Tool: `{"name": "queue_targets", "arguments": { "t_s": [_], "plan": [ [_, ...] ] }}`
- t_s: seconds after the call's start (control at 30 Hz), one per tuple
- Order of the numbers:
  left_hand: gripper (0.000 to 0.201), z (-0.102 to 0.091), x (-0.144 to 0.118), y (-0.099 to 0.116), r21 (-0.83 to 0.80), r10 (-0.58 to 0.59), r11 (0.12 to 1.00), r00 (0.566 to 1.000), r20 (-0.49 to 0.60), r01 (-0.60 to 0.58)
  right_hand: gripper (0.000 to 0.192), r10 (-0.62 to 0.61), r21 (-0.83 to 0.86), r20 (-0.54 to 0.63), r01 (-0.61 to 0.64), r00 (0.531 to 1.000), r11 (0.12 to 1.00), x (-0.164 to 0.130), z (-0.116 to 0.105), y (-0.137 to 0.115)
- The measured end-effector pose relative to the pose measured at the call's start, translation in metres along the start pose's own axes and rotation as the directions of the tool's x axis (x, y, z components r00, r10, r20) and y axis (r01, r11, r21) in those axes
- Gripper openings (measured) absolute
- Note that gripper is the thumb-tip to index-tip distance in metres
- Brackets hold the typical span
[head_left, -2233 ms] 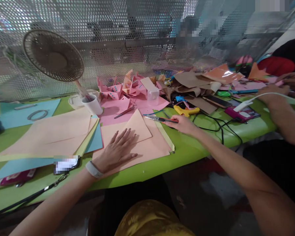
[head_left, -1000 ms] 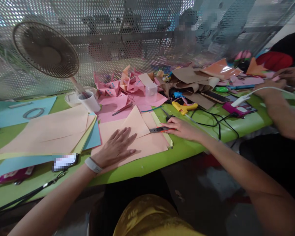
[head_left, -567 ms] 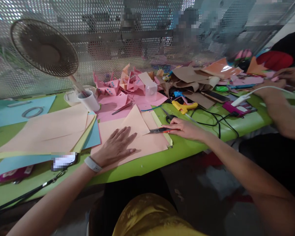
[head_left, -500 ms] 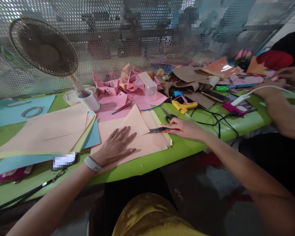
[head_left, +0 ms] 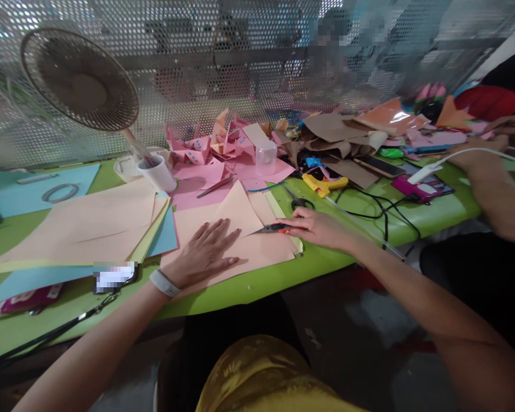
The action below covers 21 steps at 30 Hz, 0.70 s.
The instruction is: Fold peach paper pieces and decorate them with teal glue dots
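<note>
My left hand, palm down with fingers spread, presses a peach paper sheet onto the green table. A pointed triangular flap of folded peach paper lies over that sheet, under my fingertips. From the right, my right hand grips snips with dark pointed blades and orange-red handles. Their blades lie at the lower edge of the flap, the tip pointing left toward my left hand. Yellow paper shows beneath the peach sheet. Black-handled scissors lie just behind my right hand.
At left are stacked paper sheets, a white cup and a fan. Folded pink paper shapes fill the back. A yellow glue gun and black cables lie right, near another person's arm.
The snips have slid a little left along the lower edge of the flap. My left hand stays flat in place. The view has shifted slightly.
</note>
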State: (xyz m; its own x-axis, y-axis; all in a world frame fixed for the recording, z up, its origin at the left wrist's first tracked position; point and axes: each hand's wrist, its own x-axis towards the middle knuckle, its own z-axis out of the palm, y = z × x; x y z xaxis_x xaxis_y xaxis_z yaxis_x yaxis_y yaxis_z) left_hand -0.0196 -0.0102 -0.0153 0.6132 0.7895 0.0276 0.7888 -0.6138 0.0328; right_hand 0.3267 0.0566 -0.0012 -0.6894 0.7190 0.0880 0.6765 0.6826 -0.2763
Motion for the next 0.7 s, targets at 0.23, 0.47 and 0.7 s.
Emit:
{"name": "queue_targets", "arguments": {
  "t_s": [0.23, 0.47, 0.7],
  "plan": [
    [0.073, -0.001, 0.0, 0.001, 0.009, -0.001, 1.0, 1.0, 0.002, 0.001, 0.041, -0.023, -0.013, -0.015, 0.023, 1.0, 1.0, -0.001, 0.001, -0.003],
    [0.074, -0.002, 0.0, 0.001, 0.01, -0.001, 1.0, 1.0, 0.019, 0.001, 0.04, -0.094, -0.054, -0.124, 0.088, 0.988, 0.995, 0.006, 0.015, -0.005],
    [0.074, -0.003, 0.0, 0.002, 0.017, -0.011, 1.0, 1.0, 0.029, 0.01, 0.039, -0.119, 0.063, -0.118, 0.127, 0.986, 0.99, 0.003, 0.02, 0.0]
  ]
}}
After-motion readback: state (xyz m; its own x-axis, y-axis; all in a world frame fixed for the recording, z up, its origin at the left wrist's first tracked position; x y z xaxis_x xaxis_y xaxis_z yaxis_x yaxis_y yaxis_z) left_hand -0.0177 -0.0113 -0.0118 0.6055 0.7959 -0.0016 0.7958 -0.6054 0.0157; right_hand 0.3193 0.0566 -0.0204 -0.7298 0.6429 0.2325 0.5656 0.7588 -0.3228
